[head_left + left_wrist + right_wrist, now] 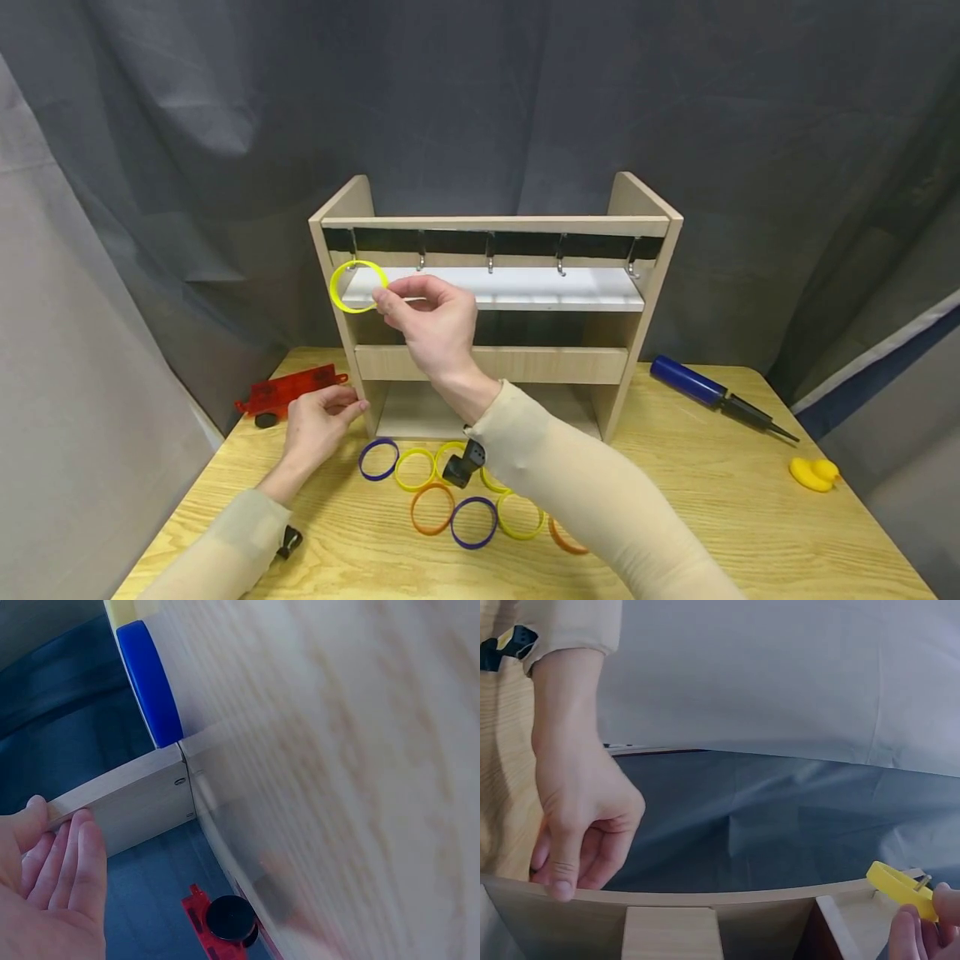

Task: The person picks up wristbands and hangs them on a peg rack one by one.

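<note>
My right hand (437, 325) pinches a yellow wristband-like ring (333, 293) between thumb and fingers. It holds the ring up at the leftmost metal hook (353, 242) of a wooden rack (495, 364). In the right wrist view the hook tip (924, 882) shows right at the ring (894, 884); whether it passes through I cannot tell. Low on the rack's left side, my left hand (315, 425) grips the side panel's front edge, thumb on one face and fingers (88, 855) on the other. Several other hooks along the black strip hold no rings.
Several yellow, orange and dark blue rings lie on the table before the rack, among them an orange ring (431, 533); my right forearm covers some. A red wheeled toy (292, 387) is at the left. A blue hand pump (686, 382) and a yellow duck (813, 475) lie right.
</note>
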`<state>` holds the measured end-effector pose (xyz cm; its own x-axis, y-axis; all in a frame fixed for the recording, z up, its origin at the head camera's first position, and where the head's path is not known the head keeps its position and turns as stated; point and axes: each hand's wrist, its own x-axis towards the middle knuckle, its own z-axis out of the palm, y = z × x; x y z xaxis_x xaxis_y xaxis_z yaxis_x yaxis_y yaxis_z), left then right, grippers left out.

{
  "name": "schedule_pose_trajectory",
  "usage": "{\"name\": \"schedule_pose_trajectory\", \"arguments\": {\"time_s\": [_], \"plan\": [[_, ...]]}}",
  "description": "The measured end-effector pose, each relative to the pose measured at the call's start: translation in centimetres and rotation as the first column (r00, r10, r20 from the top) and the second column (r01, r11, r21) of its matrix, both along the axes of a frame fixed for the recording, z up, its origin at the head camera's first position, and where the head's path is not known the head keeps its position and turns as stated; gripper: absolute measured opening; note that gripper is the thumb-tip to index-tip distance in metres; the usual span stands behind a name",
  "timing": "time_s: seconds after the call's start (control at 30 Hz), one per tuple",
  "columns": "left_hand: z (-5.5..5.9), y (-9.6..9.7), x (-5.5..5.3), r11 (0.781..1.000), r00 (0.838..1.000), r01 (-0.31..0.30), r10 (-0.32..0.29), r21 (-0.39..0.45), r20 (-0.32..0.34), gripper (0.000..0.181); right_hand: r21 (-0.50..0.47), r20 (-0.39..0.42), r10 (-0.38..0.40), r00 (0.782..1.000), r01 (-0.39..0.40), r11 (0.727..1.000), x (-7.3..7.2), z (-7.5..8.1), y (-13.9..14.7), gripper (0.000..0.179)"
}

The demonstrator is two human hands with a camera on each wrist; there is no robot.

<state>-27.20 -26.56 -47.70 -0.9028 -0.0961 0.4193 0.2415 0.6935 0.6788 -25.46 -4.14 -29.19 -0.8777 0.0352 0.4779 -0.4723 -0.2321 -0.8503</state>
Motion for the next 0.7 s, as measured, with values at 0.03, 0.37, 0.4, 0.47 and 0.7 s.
{"name": "schedule_pose_trajectory", "arguments": {"time_s": [0.03, 0.37, 0.4, 0.47, 0.7], "plan": [[-0.01, -0.02, -0.01, 1.000, 1.000, 0.001, -0.001, 0.000, 0.001, 0.018, 0.014, 0.010, -0.004, 1.000, 0.004, 1.000, 0.00, -0.13, 0.00, 0.018], [0.06, -0.03, 0.02, 1.000, 1.000, -0.007, 0.007, -0.006, 0.021, 0.018, 0.062, 0.052, -0.017, 0.999, 0.014, 0.998, -0.75, -0.94, -0.04, 0.015], [0.07, -0.02, 0.04, 1.000, 1.000, -0.007, 0.007, -0.006, 0.023, 0.018, 0.066, 0.052, -0.015, 0.999, 0.012, 0.998, -0.82, -0.92, -0.01, 0.015], [0.08, -0.02, 0.05, 1.000, 1.000, -0.005, 0.006, -0.007, 0.024, 0.019, 0.069, 0.053, -0.006, 0.999, 0.002, 0.998, -0.93, -0.89, 0.08, 0.015], [0.11, -0.05, 0.01, 1.000, 1.000, -0.008, 0.009, -0.013, 0.023, 0.019, 0.083, 0.067, 0.047, 0.997, -0.052, 0.995, -0.76, -1.04, 0.83, 0.017]]}}
